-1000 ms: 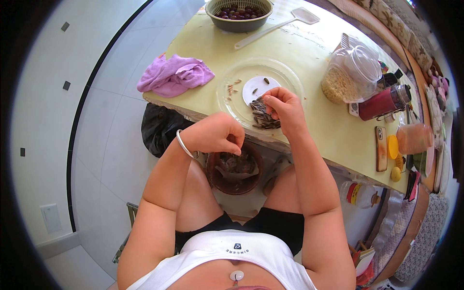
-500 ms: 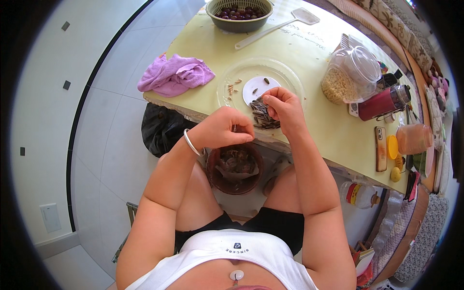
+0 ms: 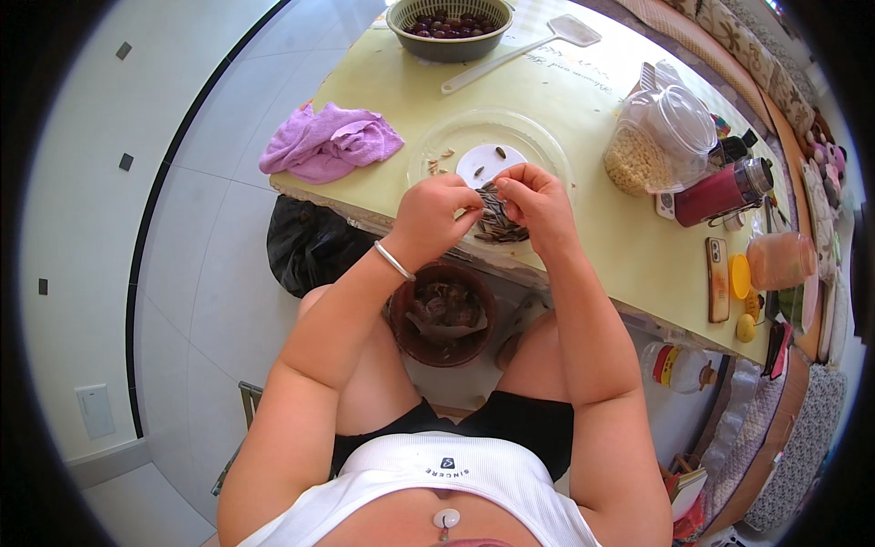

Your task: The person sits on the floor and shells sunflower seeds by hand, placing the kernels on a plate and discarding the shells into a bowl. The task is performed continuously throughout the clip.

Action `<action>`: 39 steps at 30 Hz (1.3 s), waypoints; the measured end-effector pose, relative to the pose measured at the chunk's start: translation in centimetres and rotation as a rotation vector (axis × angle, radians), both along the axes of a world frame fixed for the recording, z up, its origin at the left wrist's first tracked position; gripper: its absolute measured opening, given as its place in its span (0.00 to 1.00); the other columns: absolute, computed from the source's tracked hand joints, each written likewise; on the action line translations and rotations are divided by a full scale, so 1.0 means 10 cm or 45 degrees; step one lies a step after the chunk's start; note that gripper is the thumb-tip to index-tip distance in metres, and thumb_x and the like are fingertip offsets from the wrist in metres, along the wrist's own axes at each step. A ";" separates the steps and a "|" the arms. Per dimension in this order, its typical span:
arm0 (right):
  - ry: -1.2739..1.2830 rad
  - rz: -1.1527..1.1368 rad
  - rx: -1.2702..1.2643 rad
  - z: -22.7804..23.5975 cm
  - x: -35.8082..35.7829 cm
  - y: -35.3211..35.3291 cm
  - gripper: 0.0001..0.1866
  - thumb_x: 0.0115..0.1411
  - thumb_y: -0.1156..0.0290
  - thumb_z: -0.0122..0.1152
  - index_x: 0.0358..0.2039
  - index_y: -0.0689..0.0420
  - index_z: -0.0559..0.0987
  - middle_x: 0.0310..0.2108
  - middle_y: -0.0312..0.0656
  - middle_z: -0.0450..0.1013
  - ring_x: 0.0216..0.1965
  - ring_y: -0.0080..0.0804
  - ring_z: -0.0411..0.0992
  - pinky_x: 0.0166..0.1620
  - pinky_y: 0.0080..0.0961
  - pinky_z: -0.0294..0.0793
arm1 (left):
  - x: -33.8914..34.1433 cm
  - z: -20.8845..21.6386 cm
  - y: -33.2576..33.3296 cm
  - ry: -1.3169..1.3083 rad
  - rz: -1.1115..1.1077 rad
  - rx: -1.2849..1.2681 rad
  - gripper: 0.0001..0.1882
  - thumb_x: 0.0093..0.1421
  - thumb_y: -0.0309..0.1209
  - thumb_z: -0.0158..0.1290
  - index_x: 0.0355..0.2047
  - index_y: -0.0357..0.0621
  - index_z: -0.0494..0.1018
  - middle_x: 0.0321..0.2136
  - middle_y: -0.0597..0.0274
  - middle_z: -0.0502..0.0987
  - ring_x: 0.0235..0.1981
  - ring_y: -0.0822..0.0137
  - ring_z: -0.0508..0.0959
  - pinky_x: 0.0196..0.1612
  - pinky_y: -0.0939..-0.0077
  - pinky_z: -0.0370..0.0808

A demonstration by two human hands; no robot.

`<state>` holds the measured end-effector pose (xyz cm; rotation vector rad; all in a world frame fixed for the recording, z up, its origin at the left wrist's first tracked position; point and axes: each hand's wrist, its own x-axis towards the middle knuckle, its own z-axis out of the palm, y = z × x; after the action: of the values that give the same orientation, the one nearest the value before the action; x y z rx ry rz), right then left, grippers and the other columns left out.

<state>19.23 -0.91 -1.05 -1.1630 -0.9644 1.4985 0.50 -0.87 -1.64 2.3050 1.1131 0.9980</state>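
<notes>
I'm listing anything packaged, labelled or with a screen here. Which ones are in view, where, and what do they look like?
Clear plastic jar: table's right side, tipped, pale grains inside.
Red flask: just right of the jar, lying down, dark cap.
Phone: near table edge, flat, dark screen, orange rim.
Bottle: below the table edge, clear, red and yellow label.

Bright, even daylight fills the scene, strongest on the pale yellow surface (image 3: 583,100) and the white floor tiles (image 3: 137,182) left of it, with only soft shadow under the surface's near edge, where the dark bowl (image 3: 444,314) sits dimmer. A little glare shows on the clear plastic jar (image 3: 663,137) to the right of the surface's middle. Focus is sharp around the surface, but the fisheye bends its edges, crowds and softens the clutter at its far right, and rings everything in black
</notes>
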 end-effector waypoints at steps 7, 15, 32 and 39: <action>-0.209 -0.065 0.124 -0.03 0.06 0.03 0.06 0.60 0.73 0.60 0.33 0.63 0.79 0.23 0.33 0.74 0.21 0.17 0.68 0.24 0.15 0.66 | 0.14 -0.11 0.04 0.198 -0.012 0.080 0.07 0.47 0.27 0.63 0.28 0.45 0.79 0.28 0.59 0.76 0.33 0.54 0.77 0.36 0.61 0.74; -0.748 -0.137 0.468 -0.11 0.08 0.06 0.06 0.56 0.76 0.61 0.32 0.64 0.80 0.22 0.39 0.75 0.24 0.21 0.71 0.31 0.21 0.72 | 0.16 0.03 -0.04 -0.085 0.068 -0.144 0.09 0.52 0.22 0.60 0.36 0.42 0.78 0.28 0.58 0.76 0.31 0.61 0.78 0.36 0.70 0.75; -0.297 -0.065 0.228 -0.13 -0.17 -0.08 0.06 0.57 0.74 0.64 0.33 0.65 0.82 0.24 0.33 0.76 0.26 0.13 0.68 0.28 0.15 0.67 | 0.11 0.04 -0.02 -0.199 0.228 0.176 0.10 0.52 0.19 0.61 0.36 0.40 0.81 0.29 0.53 0.81 0.27 0.63 0.81 0.32 0.75 0.77; -0.023 -0.151 0.146 -0.09 -0.25 -0.11 0.07 0.57 0.74 0.64 0.32 0.66 0.82 0.27 0.35 0.78 0.28 0.15 0.71 0.33 0.15 0.69 | 0.12 0.07 -0.07 -0.127 0.213 0.281 0.10 0.52 0.21 0.60 0.36 0.40 0.81 0.29 0.51 0.81 0.29 0.54 0.81 0.33 0.66 0.78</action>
<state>16.72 -2.03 -1.91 -1.1330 -0.9639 1.3238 1.71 -1.55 -0.99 2.3277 1.2248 1.3453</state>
